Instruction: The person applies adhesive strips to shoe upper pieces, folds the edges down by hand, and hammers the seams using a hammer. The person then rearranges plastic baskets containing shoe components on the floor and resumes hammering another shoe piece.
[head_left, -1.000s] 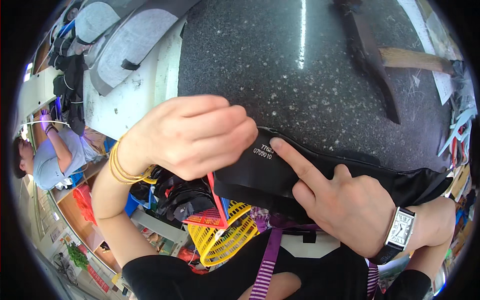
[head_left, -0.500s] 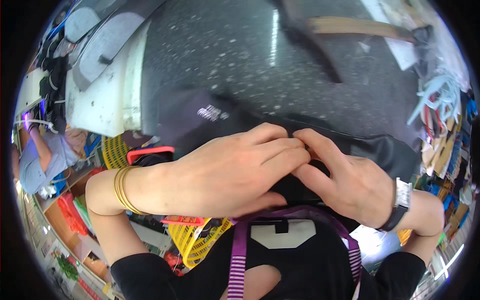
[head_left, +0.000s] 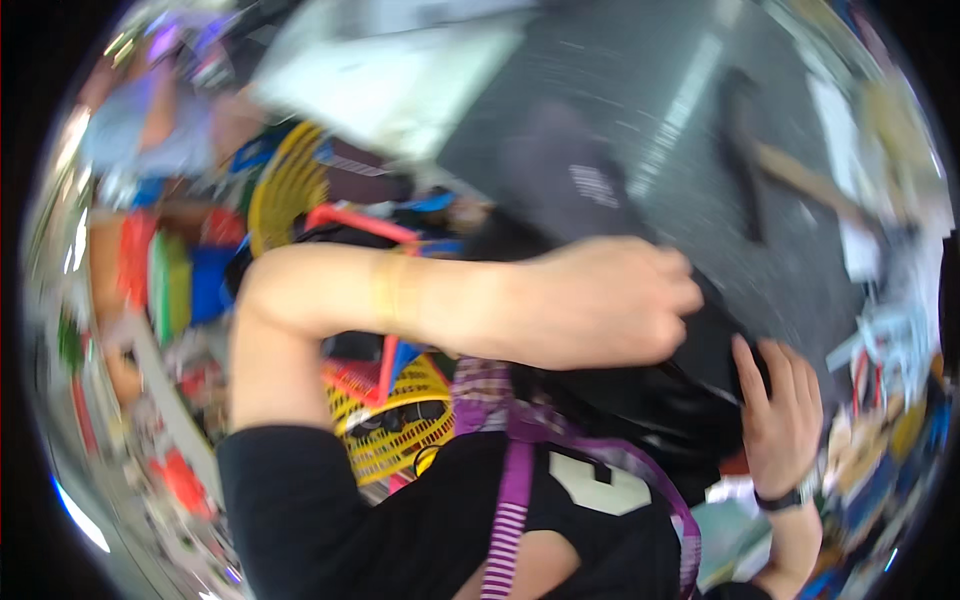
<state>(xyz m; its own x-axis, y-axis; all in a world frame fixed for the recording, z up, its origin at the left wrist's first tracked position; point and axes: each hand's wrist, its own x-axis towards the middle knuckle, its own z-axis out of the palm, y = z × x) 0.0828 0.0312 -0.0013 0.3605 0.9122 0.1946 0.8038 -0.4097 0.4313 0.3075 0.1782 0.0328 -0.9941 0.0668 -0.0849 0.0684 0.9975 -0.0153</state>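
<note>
Black, smooth, leather-like material (head_left: pixel 690 395) lies bunched at the near side of the dark work surface, in front of my body. A dark grey flap with a small white print (head_left: pixel 590 185) extends from it toward the far side. My left hand (head_left: pixel 620 300) is over the material with its fingers curled into a fist; motion blurs it, and whatever is inside the fingers is hidden. At the right edge of the black material is my right hand (head_left: pixel 785 410), its fingers stretched and touching or just beside that edge.
A hammer with a dark head and wooden handle (head_left: pixel 815 185) rests on the speckled dark tabletop (head_left: pixel 670 220). Light blue straps (head_left: pixel 890 345) hang at the right. Yellow baskets (head_left: pixel 400 450) and a red frame (head_left: pixel 365 225) stand at the left. Another person (head_left: pixel 150 125) is at the far left.
My hands were together on the black material; now they are apart, the left curled into a fist and the right farther right and nearer. The whole view has turned and blurred.
</note>
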